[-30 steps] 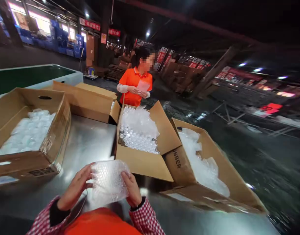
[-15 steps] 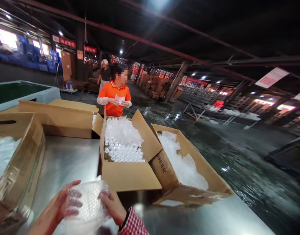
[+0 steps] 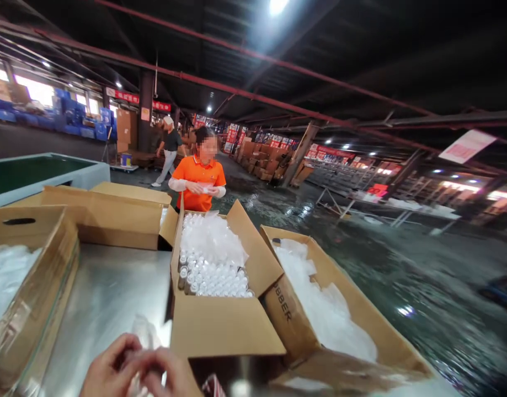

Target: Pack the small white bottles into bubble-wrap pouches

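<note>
Crinkled plastic wrap [image 3: 144, 331] (translucent) in pinching grip of left hand [image 3: 109, 366] and right hand [image 3: 169, 370]; smooth metal tabletop [image 3: 112, 284]

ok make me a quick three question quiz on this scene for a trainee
1. What colour is the polo shirt on the co-worker behind the middle carton: A) blue, B) orange, C) green?
2. True or false: plastic sheets cover every bottle in that carton.
3. Fill in: the left hand and right hand hold clear ____.

Key: 1. B; 2. false, the nearest bottles are uncovered; 3. plastic
</note>
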`<state>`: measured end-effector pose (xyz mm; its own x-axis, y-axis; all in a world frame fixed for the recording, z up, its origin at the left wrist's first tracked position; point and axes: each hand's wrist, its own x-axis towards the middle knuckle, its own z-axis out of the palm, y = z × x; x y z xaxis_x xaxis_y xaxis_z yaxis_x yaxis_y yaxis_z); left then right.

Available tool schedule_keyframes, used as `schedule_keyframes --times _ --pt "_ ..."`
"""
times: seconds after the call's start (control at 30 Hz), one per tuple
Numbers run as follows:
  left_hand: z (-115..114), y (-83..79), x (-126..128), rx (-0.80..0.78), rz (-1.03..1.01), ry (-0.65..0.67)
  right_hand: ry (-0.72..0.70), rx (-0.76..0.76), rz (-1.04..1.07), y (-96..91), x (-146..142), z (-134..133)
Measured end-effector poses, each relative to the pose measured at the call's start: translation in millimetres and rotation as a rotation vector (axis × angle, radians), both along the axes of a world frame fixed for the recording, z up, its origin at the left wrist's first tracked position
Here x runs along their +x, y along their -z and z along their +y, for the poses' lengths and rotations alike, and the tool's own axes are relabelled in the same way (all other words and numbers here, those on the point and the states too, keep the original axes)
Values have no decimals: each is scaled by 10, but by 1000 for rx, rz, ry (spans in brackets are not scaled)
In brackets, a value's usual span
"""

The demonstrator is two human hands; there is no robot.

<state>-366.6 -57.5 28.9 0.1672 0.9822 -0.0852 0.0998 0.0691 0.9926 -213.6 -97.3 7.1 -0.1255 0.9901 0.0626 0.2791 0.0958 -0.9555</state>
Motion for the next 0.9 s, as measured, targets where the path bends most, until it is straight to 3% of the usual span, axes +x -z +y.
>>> schedule_keyframes --times 0.1,0.17,0.23,0.33,0.5,0.6,0.7,0.8,0.9 --pt "32 1 -145 -6 180 111 -111 -181 247 -91 191 247" --pt "80 8 -245 -17 317 306 -48 -236 117 -74 455 505" --pt "137 5 -289 5 427 463 105 -226 -204 -5 757 819" --pt "239 -4 -257 59 534 393 326 -189 -487 166 1133 1301" --pt "444 -47 -200 9 721 238 429 -187 -713 503 1280 1775" --pt "562 -111 -236 51 875 179 429 -143 -747 632 1219 1873" --pt "665 -142 -285 14 1018 112 424 -82 -687 626 1182 1904" --pt "765 -90 -294 12 1112 81 428 -17 -556 437 1120 1782" --pt "868 -14 -221 43 1101 86 343 123 -282 93 932 1428"
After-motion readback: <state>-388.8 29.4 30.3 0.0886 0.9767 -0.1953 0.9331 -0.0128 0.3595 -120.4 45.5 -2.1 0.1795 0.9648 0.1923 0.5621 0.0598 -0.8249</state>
